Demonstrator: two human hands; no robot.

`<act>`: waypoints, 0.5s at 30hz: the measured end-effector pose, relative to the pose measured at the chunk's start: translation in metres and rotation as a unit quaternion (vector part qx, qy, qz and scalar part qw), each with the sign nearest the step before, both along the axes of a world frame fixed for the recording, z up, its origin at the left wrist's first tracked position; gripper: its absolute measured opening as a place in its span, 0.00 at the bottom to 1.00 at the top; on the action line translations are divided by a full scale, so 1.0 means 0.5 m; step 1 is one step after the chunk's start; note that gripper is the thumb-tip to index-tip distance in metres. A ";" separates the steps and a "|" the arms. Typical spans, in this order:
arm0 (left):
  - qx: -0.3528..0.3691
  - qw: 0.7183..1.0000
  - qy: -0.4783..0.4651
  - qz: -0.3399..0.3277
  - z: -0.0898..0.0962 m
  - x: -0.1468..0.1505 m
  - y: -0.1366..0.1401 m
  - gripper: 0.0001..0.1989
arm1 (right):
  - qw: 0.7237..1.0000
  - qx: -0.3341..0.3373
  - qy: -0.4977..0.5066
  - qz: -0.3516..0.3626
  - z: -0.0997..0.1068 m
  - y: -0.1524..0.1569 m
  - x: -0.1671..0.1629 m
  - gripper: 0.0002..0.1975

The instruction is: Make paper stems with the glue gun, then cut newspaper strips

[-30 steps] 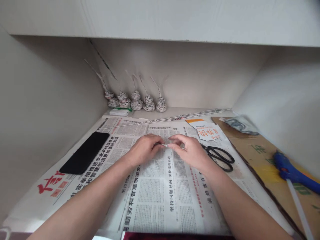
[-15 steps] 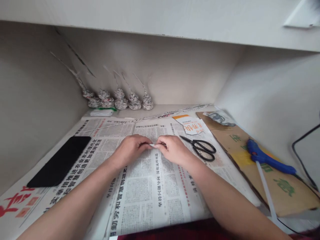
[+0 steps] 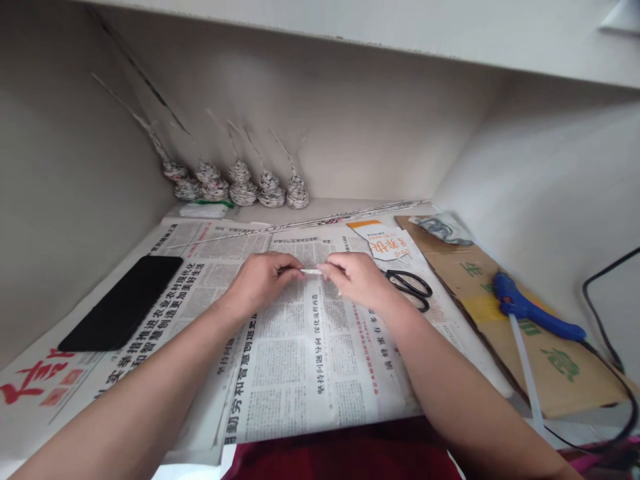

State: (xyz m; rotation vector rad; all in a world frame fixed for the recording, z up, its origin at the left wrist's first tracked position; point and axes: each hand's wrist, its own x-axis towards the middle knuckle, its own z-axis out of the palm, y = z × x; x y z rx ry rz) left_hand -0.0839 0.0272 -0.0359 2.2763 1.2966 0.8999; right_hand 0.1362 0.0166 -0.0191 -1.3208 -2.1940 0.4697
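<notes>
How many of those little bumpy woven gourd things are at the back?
5. In a row by the back wall, from left to right: the first gourd, second gourd, third gourd, fourth gourd and fifth gourd. None seems hidden.

2 bare forearms (image 3: 155,387) slant inward, the left hand (image 3: 266,279) and right hand (image 3: 359,277) just apart, each pinching.

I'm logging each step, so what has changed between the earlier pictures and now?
The left hand and right hand have drawn slightly apart, so more of the thin whitish paper strip pinched between them shows. Nothing was visibly let go. The black loop-handled scissors, blue plastic glue gun and flat black rectangular slab stayed put.
</notes>
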 end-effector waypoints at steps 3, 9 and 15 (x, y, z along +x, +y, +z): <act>0.012 1.000 0.002 0.023 0.001 -0.004 0.003 0.07 | 0.995 -0.017 0.061 -0.077 0.008 0.017 0.034 0.21; 0.023 0.997 0.033 0.069 0.007 -0.015 0.008 0.08 | 0.988 0.019 -0.022 -0.152 0.027 0.036 0.091 0.13; 0.024 0.995 0.030 0.095 0.007 -0.017 0.008 0.09 | 0.969 -0.077 -0.138 -0.188 0.005 0.028 0.061 0.17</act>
